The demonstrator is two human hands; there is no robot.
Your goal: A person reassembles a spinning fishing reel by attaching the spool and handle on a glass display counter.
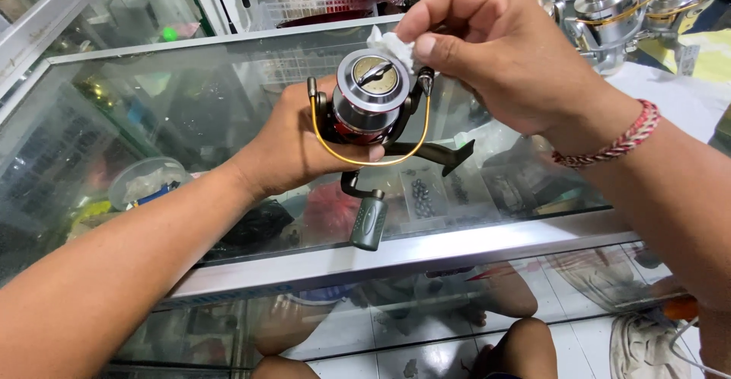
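Bright even daylight, glare on glass counter; wide-angle bowing at edges

The left hand grips a fishing reel above the glass desk. The right hand presses a white cloth against its spool rim.

A fishing-tackle shop: a glass display counter holds small gear, and shiny spinning reels crowd behind.
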